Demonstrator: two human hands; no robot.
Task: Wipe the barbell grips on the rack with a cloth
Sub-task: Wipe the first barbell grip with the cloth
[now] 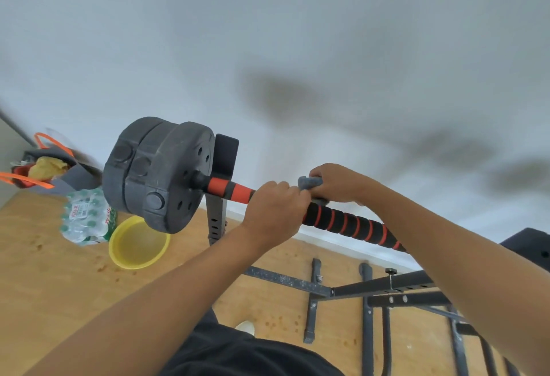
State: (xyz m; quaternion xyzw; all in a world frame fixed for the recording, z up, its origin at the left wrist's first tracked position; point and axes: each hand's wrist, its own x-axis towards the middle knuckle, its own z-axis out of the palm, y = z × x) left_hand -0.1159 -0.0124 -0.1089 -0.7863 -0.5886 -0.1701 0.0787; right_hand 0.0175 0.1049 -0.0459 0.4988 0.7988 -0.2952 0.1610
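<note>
The left hand [275, 212] is curled tight round the bar [345, 221], fingers wrapped over the top and knuckles toward the camera, gripping where the orange-and-black foam grip [232, 189] meets the black grip with thin orange rings. The right hand [336, 182] sits just beside it, touching or nearly touching the left, farther along the bar; its fingers are bent over a grey cloth [309, 183] and press that cloth down onto the top of the bar. A bunched corner of the cloth sticks up between the two hands, and a little grey shows under the right palm against the foam. How far the right thumb goes round the bar cannot be told, since the hand hides it. The bar runs from upper left to lower right, tilted in the view, and passes behind the right forearm. At its left end sit black plates [154, 173], stacked side by side, and just inside them the bar rests in the rack [224, 155] cradle on a black upright. More rack tubing lies low at the right, over the wooden floor [59, 286]. On the floor, below the plates, stand a yellow bowl [138, 243], a wrapped pack of bottles [86, 218] touching it, and behind these a grey bag [59, 167] with orange handles against the white wall [268, 33].
</note>
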